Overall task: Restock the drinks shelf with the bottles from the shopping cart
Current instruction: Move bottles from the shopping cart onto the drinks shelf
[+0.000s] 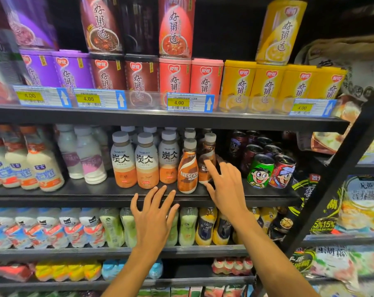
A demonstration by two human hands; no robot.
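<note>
The drinks shelf (74,196) is seen as a black board running across the middle of the view. The front edge of the upper shelf (138,117) lies close above the bottle caps, so little headroom is given over the taller bottles. A bare strip of board is kept along the front edge, widest at 8 o'clock of the Nescafé bottle (187,168), which is stood upright nearest that edge. Just behind it, at 2 o'clock, a second coffee bottle (208,155) is stood upright. Between this bottle and the green can (260,170) at 3 o'clock a dark gap of board is open, partly covered by the right hand (226,185).

The right hand is held open with the fingers spread. Its index fingertip is laid against the label of the second coffee bottle and the thumb is near the base, but nothing is gripped. The left hand (153,213) is likewise open and empty, fingers straight and spread. Its tips are reached over the shelf's front edge at 7 o'clock of the Nescafé bottle; whether the board is touched cannot be told.

At 9 o'clock of the Nescafé bottle three Tanbing latte bottles (146,161) are lined up side by side, with more grey caps behind. Farther toward 9 o'clock, white milk bottles (89,161) and orange-capped bottles (42,168) are ranged. A red can (284,170) is set against the green can, with dark cans (252,151) in rows behind. The upper shelf is filled with porridge cups (173,76) behind yellow price tags (179,102).
</note>
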